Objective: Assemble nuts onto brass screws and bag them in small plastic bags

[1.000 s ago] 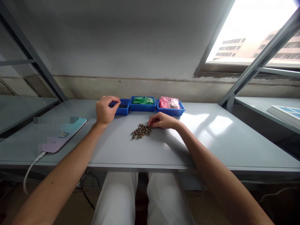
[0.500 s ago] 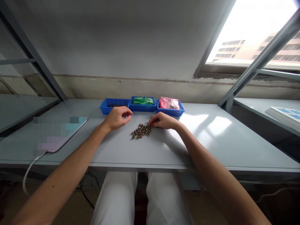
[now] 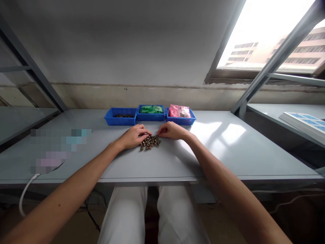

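Note:
A small pile of brass-coloured screws lies on the grey table in front of me. At the pile's upper left edge, my left hand has its thumb and forefinger drawn together among the screws. Whatever is between those fingertips is hidden. My right hand touches the pile's upper right edge, thumb and forefinger pinched at a screw. Behind the hands stands a blue box with small dark metal pieces inside. The middle blue box contains green packets; the right blue box holds pink packets.
On the left of the grey table is a flat, blurred-out object with a white cable. Metal frame posts rise at both sides. A white box-like item sits on the right-hand surface. The wall runs behind the boxes.
My left hand has moved right and down onto the pile, its fingers closing together. My right hand stays at the pile's edge. The whole view has shifted slightly.

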`<action>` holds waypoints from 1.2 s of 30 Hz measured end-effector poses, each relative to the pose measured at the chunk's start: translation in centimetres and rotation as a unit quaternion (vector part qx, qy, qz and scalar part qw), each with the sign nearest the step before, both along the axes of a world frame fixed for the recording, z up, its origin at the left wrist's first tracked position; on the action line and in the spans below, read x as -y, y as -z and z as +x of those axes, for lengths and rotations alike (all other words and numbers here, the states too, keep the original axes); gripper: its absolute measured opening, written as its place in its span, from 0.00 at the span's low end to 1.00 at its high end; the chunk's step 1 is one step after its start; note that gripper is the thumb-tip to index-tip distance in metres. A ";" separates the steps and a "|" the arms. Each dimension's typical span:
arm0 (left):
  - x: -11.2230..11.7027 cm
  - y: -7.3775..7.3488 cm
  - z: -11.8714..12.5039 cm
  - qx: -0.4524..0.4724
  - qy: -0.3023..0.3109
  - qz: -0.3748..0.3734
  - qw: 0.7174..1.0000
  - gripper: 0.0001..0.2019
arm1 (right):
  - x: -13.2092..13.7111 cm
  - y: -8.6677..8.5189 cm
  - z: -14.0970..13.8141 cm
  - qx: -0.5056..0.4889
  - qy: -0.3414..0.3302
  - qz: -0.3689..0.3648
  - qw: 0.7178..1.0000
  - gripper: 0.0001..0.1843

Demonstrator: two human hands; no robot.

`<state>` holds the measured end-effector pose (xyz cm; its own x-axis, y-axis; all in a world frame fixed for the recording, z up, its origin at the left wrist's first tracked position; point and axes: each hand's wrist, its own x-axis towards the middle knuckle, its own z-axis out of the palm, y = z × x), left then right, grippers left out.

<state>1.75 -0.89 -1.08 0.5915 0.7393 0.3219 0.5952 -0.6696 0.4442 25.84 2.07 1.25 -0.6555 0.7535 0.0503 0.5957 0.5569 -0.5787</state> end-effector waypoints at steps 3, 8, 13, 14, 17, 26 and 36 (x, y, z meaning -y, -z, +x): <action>0.0 0.0 0.0 0.003 -0.006 -0.007 1.000 0.12 | 0.0 0.1 -0.1 -0.034 0.005 -0.005 0.999 0.08; -0.1 -0.1 -0.1 0.008 -0.009 0.003 1.000 0.09 | 0.7 0.0 -1.2 -0.263 0.051 -0.137 0.954 0.08; -0.2 -0.2 -0.3 0.017 -0.009 0.003 1.000 0.09 | 0.8 0.2 -2.2 -0.470 0.090 -0.243 0.844 0.11; -0.2 -0.3 -0.3 0.018 -0.007 0.004 1.000 0.08 | 0.7 0.2 -2.2 -0.491 0.094 -0.255 0.828 0.11; -0.1 -0.5 -0.3 0.015 -0.010 0.012 1.000 0.07 | 0.4 0.2 -2.0 -0.530 0.097 -0.288 0.791 0.11; 0.2 -0.8 -0.3 0.006 -0.057 0.025 0.998 0.05 | 0.4 -0.1 -1.6 -0.567 0.094 -0.328 0.750 0.08; 0.2 -1.0 -0.3 0.008 -0.052 0.044 0.998 0.04 | 0.9 -0.4 -2.2 -0.534 0.074 -0.277 0.796 0.09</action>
<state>1.45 -1.05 -0.06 0.5067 0.7651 0.3973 0.6567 -0.6411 0.3972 23.61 1.20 1.66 -0.3646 0.9185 0.1528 -0.3647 0.0101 -0.9311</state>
